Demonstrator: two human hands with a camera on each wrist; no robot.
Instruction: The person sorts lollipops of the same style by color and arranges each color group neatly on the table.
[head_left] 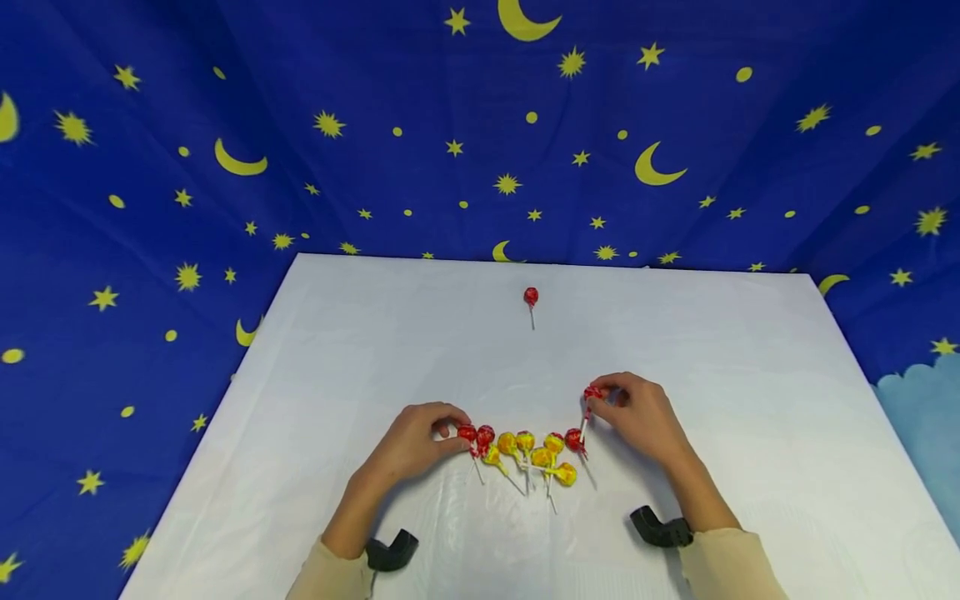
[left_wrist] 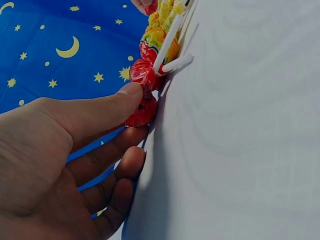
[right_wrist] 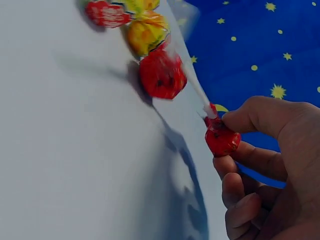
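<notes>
Yellow lollipops (head_left: 542, 457) lie on a white table (head_left: 750, 375), right of the left hand (head_left: 408, 442), which pinches a red lollipop (head_left: 466, 432). The right hand (head_left: 643, 417) pinches another red lollipop (head_left: 592, 392). Beyond both hands lies a lone lollipop (head_left: 531, 295), then star-patterned blue cloth (head_left: 420, 83).

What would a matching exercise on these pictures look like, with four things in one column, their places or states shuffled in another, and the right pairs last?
Things:
1. Left hand
2. Right hand
3. Yellow lollipops
4. Lone lollipop

Places or states:
A. Near the far edge of the white table
B. Pinching the leftmost red lollipop
C. Bunched between the two hands
D. Pinching the rightmost red lollipop

Right pairs: 1-B; 2-D; 3-C; 4-A
</notes>
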